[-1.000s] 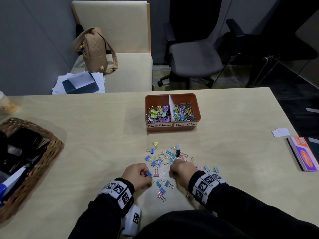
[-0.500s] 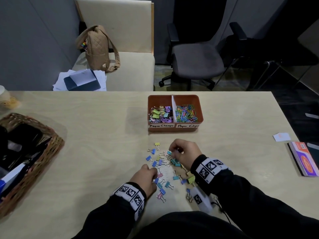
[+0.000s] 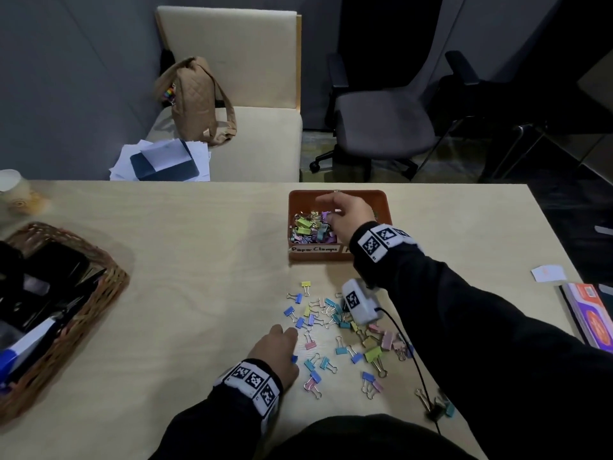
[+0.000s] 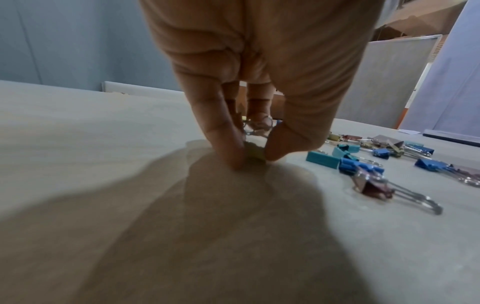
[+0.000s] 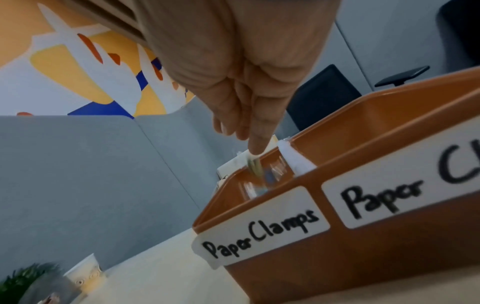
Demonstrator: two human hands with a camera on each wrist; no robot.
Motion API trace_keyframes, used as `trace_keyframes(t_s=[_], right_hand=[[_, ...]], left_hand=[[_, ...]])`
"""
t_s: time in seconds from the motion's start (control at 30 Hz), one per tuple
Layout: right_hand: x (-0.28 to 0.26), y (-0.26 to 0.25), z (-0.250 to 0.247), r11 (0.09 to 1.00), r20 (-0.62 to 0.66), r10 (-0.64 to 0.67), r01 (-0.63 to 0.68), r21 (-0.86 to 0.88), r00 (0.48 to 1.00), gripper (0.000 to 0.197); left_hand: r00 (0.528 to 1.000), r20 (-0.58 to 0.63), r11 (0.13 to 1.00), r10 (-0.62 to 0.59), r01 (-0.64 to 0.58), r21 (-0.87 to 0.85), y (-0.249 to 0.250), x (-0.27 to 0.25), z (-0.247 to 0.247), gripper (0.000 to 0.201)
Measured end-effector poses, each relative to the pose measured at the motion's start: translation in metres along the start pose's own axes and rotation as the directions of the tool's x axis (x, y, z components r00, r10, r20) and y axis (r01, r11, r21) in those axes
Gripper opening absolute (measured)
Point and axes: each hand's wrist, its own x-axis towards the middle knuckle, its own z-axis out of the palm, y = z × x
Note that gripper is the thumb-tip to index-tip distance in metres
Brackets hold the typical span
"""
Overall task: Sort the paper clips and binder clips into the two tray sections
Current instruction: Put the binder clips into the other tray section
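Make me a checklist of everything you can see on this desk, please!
Surface: pale wooden table, no spills seen.
Job's things: orange tray with two sections, left one labelled "Paper Clamps" and full of clips; loose binder clips scattered near the person.
Clutter: wicker basket at left, paper cup, booklet at right.
Hands: left hand pinches a yellowish clip on the table; right hand over the tray's left section, fingers straight, blurred clips below them.
Cables: thin black cable over the clips.
Surroundings: cream chair with bag, grey office chair.
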Motion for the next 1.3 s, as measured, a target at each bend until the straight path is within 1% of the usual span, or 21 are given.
trace_keyframes(t_s=[0.07, 0.13, 0.2, 0.23, 0.3, 0.37, 0.4, 0.47, 0.53, 0.63, 0.7, 0.73, 0.8, 0.87, 0.93, 0.97, 1.03, 1.1, 1.17, 1.23, 1.3], right_hand=[[-0.007, 0.008, -0.002, 0.998, -0.026, 0.005, -0.004, 0.06, 1.0, 0.038], [-0.018, 0.02, -0.004, 0.982, -0.048, 0.029, -0.02, 0.189, 0.998, 0.035], [-0.031, 0.035, -0.006, 0.944, -0.048, 0.07, -0.051, 0.326, 0.996, 0.032], [-0.038, 0.044, -0.008, 0.93, -0.052, 0.089, -0.064, 0.362, 0.995, 0.03], [-0.054, 0.063, -0.01, 0.931, -0.06, 0.118, -0.09, 0.352, 0.991, 0.027], [-0.075, 0.082, -0.01, 0.955, -0.041, 0.137, -0.121, 0.27, 0.99, 0.026], [-0.086, 0.092, -0.01, 0.966, -0.01, 0.149, -0.144, 0.214, 0.989, 0.026], [-0.107, 0.111, -0.008, 0.977, 0.077, 0.19, -0.197, 0.086, 0.979, 0.024], [-0.125, 0.127, -0.004, 0.978, 0.152, 0.209, -0.203, -0.055, 0.966, 0.021], [-0.142, 0.142, -0.001, 0.938, 0.239, 0.189, -0.103, -0.332, 0.952, 0.015], [-0.15, 0.145, -0.001, 0.899, 0.314, 0.162, -0.008, -0.439, 0.935, 0.013], [-0.153, 0.145, 0.0, 0.877, 0.352, 0.137, 0.051, -0.477, 0.926, 0.015], [-0.157, 0.145, 0.004, 0.819, 0.419, 0.083, 0.178, -0.545, 0.904, 0.026], [-0.163, 0.146, 0.011, 0.756, 0.479, 0.051, 0.28, -0.592, 0.876, 0.038], [-0.169, 0.15, 0.017, 0.7, 0.527, 0.068, 0.335, -0.63, 0.847, 0.047], [-0.171, 0.152, 0.021, 0.68, 0.535, 0.07, 0.352, -0.643, 0.842, 0.047], [-0.173, 0.16, 0.028, 0.662, 0.52, 0.05, 0.361, -0.657, 0.853, 0.041], [-0.173, 0.167, 0.031, 0.666, 0.509, 0.024, 0.366, -0.65, 0.86, 0.041], [-0.173, 0.169, 0.034, 0.662, 0.514, -0.008, 0.389, -0.64, 0.858, 0.041], [-0.175, 0.171, 0.036, 0.655, 0.519, -0.054, 0.423, -0.626, 0.853, 0.04], [-0.178, 0.171, 0.036, 0.639, 0.529, -0.052, 0.435, -0.635, 0.847, 0.042]], left_hand=[[1.0, 0.005, 1.0, 0.012, -0.012, -0.001, -0.001, 0.0, 0.001, 0.018], [1.0, -0.015, 1.0, 0.014, -0.015, -0.027, -0.002, 0.001, 0.001, 0.009], [0.999, -0.026, 0.998, 0.02, -0.021, -0.056, -0.003, 0.002, 0.001, 0.011], [0.999, -0.028, 0.997, 0.022, -0.024, -0.073, -0.003, 0.002, 0.0, 0.014], [0.999, -0.036, 0.991, 0.009, -0.014, -0.13, -0.004, 0.002, -0.002, 0.017], [0.998, -0.041, 0.968, -0.043, 0.032, -0.249, -0.005, 0.002, -0.004, 0.021], [0.997, -0.04, 0.943, -0.069, 0.052, -0.33, -0.006, 0.002, -0.007, 0.023], [0.994, -0.074, 0.886, -0.086, 0.043, -0.461, -0.004, 0.003, -0.021, 0.028], [0.985, -0.145, 0.855, -0.097, 0.007, -0.519, 0.001, 0.01, -0.049, 0.029], [0.959, -0.268, 0.843, -0.089, -0.071, -0.533, 0.018, 0.026, -0.103, 0.025], [0.941, -0.331, 0.837, -0.075, -0.121, -0.534, 0.031, 0.04, -0.137, 0.024], [0.93, -0.36, 0.842, -0.07, -0.138, -0.521, 0.036, 0.048, -0.15, 0.023], [0.905, -0.418, 0.858, -0.077, -0.153, -0.49, 0.046, 0.064, -0.17, 0.021], [0.885, -0.457, 0.885, -0.087, -0.142, -0.443, 0.051, 0.078, -0.178, 0.015], [0.88, -0.469, 0.913, -0.071, -0.132, -0.386, 0.052, 0.085, -0.173, 0.016], [0.878, -0.476, 0.919, -0.052, -0.145, -0.367, 0.052, 0.085, -0.169, 0.02], [0.867, -0.498, 0.924, -0.005, -0.186, -0.333, 0.051, 0.08, -0.155, 0.027], [0.865, -0.5, 0.932, 0.036, -0.21, -0.295, 0.048, 0.067, -0.138, 0.031], [0.88, -0.469, 0.936, 0.073, -0.223, -0.272, 0.044, 0.051, -0.117, 0.029], [0.92, -0.365, 0.944, 0.14, -0.235, -0.23, 0.039, 0.033, -0.092, 0.02], [0.968, -0.177, 0.962, 0.18, -0.211, -0.174, 0.032, 0.018, -0.064, 0.014]])
